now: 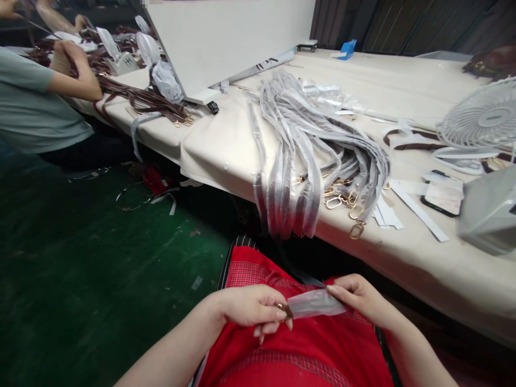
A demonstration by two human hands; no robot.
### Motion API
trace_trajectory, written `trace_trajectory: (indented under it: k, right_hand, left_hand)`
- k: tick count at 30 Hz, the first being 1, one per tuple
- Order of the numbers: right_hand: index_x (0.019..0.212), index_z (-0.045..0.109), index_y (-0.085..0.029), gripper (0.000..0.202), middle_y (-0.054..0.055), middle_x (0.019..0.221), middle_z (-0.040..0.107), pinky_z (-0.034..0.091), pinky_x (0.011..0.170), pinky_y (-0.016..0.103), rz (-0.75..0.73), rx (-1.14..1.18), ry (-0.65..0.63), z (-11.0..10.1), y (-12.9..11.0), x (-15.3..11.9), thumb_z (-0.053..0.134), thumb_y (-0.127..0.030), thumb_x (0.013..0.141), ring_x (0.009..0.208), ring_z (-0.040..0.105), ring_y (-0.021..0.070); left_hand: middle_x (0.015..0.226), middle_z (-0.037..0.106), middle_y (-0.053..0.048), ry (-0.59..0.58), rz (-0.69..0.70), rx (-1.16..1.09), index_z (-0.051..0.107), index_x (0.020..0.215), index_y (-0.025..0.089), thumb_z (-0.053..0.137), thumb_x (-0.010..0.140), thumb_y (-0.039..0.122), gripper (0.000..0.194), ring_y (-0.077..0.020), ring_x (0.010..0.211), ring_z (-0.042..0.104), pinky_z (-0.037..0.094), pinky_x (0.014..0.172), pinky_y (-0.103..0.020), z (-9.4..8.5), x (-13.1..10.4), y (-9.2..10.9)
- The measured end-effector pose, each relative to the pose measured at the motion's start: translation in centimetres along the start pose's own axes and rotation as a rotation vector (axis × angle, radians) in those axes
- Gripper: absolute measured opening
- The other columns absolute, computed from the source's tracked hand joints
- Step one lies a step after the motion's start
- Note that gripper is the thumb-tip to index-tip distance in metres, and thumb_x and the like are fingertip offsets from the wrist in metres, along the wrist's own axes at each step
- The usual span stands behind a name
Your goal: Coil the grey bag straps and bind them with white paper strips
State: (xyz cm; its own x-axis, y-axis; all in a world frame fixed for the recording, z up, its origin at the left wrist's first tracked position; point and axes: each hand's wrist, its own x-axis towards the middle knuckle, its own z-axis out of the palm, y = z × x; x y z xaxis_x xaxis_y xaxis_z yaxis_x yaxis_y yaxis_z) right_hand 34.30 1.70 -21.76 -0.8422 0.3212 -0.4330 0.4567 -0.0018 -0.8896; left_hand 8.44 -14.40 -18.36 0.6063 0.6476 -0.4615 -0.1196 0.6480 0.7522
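Note:
Over the red apron on my lap, my left hand is closed on the brown end of a strap, where a bit of gold metal shows. A translucent plastic sleeve runs from that end across to my right hand, which pinches it between thumb and fingers. Beyond my right hand, a grey sleeved length trails toward the table edge. Just ahead, a pile of plastic-sleeved straps drapes over the edge, with gold clasps at its right side.
White paper strips, a black-edged phone-like object and a white fan are on the cream table to the right. A white board stands at the back. At left, a co-worker leans beside brown straps.

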Motion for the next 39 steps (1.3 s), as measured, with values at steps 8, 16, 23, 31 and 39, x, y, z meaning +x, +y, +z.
trace_trajectory:
  k: [8,16,23,31,39]
  right_hand:
    - [0.054,0.043,-0.018,0.056,-0.005,0.049,0.036,0.02,0.046,0.025,0.003,0.039,-0.006,1.1,-1.3,0.1,0.052,-0.058,0.091,0.048,0.028,0.0076]
    - [0.063,0.056,-0.015,0.045,-0.003,0.057,0.046,0.026,0.052,0.025,-0.028,-0.128,-0.086,1.0,-2.5,-0.8,0.057,-0.053,0.089,0.056,0.038,0.0109]
    - [0.065,0.062,-0.018,0.032,-0.001,0.061,0.058,0.033,0.058,0.026,-0.081,-0.48,0.048,2.0,-3.5,-0.8,0.056,-0.037,0.091,0.059,0.049,0.0142]
    - [0.104,0.075,-0.027,0.028,0.006,0.09,0.076,0.047,0.076,0.034,-0.248,-0.686,0.23,2.1,-2.5,-0.8,0.051,-0.039,0.096,0.081,0.067,0.0243]
    - [0.079,0.074,-0.022,0.031,0.003,0.071,0.072,0.052,0.059,0.03,-0.137,-0.159,0.165,5.3,-3.8,0.4,0.063,-0.05,0.086,0.067,0.066,0.0237]
  left_hand:
    - [0.055,0.051,0.008,0.092,-0.035,-0.04,0.059,0.092,0.017,0.064,0.081,0.056,0.041,-0.006,0.043,0.043,0.038,0.044,-0.019,0.6,0.7,-0.9]
    - [0.056,0.057,0.005,0.219,-0.03,-0.159,0.061,0.098,0.016,0.059,0.077,0.036,0.029,-0.0081,0.044,0.048,0.041,0.049,-0.021,0.2,1.1,-1.3]
    - [0.049,0.052,0.005,0.278,-0.049,-0.156,0.057,0.083,0.017,0.052,0.081,0.059,0.043,-0.0093,0.038,0.042,0.042,0.044,-0.024,0.1,2.3,-1.3]
    - [0.047,0.039,0.006,-0.053,-0.206,-0.407,0.065,0.088,0.011,0.056,0.082,0.067,0.058,-0.0084,0.036,0.03,0.036,0.036,-0.022,-0.3,3.8,-3.2]
    - [0.046,0.032,0.011,0.198,0.526,-0.979,0.056,0.078,0.012,0.05,0.099,0.032,0.029,-0.0014,0.033,0.026,0.034,0.04,-0.01,-0.2,0.4,4.5]
